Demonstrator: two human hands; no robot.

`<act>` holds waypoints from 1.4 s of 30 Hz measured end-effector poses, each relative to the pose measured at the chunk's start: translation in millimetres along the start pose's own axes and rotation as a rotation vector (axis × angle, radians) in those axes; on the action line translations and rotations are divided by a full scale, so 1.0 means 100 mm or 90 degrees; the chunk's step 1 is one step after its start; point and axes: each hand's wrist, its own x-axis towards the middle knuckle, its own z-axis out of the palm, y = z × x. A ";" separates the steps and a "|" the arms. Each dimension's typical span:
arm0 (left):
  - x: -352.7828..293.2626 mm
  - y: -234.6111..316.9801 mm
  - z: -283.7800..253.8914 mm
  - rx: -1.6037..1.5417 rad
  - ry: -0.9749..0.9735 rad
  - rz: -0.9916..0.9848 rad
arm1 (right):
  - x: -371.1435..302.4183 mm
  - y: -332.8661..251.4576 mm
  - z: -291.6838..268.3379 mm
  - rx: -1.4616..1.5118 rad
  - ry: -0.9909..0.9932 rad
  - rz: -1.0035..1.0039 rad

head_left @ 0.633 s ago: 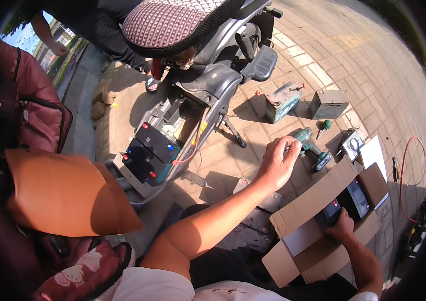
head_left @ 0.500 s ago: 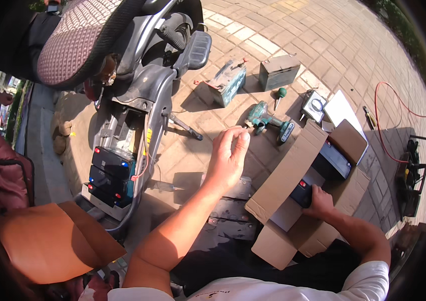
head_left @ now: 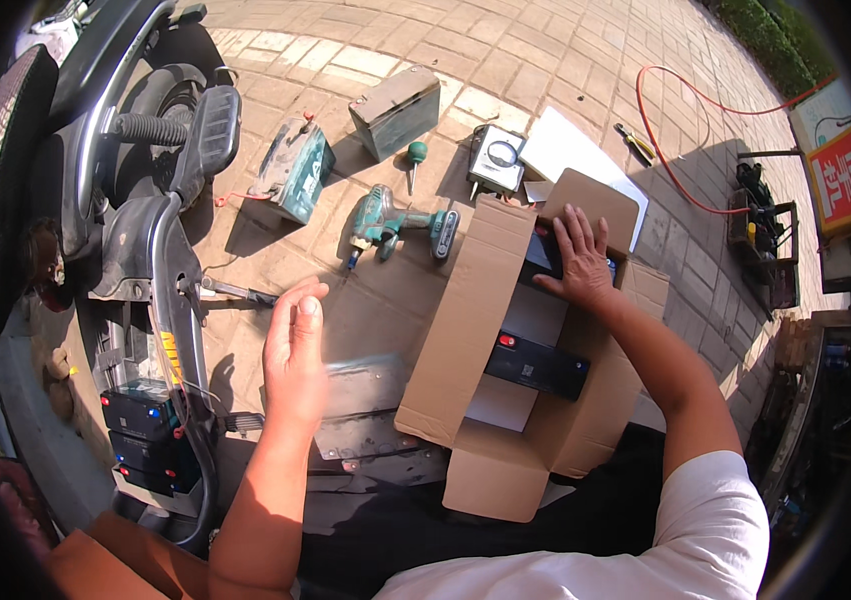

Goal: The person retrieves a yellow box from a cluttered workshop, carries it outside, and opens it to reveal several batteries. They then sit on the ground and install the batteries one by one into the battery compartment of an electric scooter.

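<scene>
My right hand (head_left: 585, 262) reaches into an open cardboard box (head_left: 460, 330), fingers spread over a dark battery (head_left: 542, 252) at the far end. The palm hides much of that battery. Nearer to me in the same box lies another black battery (head_left: 537, 367) with a red terminal cap. My left hand (head_left: 295, 350) hovers over the paving left of the box, loosely curled and holding nothing visible. Below and beside it are dusty grey batteries (head_left: 370, 385), laid side by side. Several black batteries (head_left: 140, 425) sit in the electric scooter's (head_left: 135, 250) open compartment.
Beyond the hands lie a teal cordless drill (head_left: 385, 222), a green-handled screwdriver (head_left: 415, 160), two old batteries (head_left: 295, 170), a white metal device (head_left: 495, 160) and a white board (head_left: 570, 145). Pliers (head_left: 635, 145) and a red hose (head_left: 645, 120) are farther right. An orange-brown flap (head_left: 95, 570) is lower left.
The view has swung right. My right hand has left the nearer battery and moved to the far one in the box. The left hand remains raised, holding nothing visible.
</scene>
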 end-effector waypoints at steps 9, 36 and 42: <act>-0.29 0.36 -0.10 0.015 -0.052 0.064 | -0.50 -0.52 0.11 0.046 -0.075 -0.012; 0.12 -0.93 -3.00 0.272 0.328 -0.020 | -0.12 -0.16 -1.29 0.235 -0.247 0.079; 1.16 -1.70 -3.69 0.704 0.109 -0.526 | -0.31 -0.30 -2.38 0.331 -0.238 0.135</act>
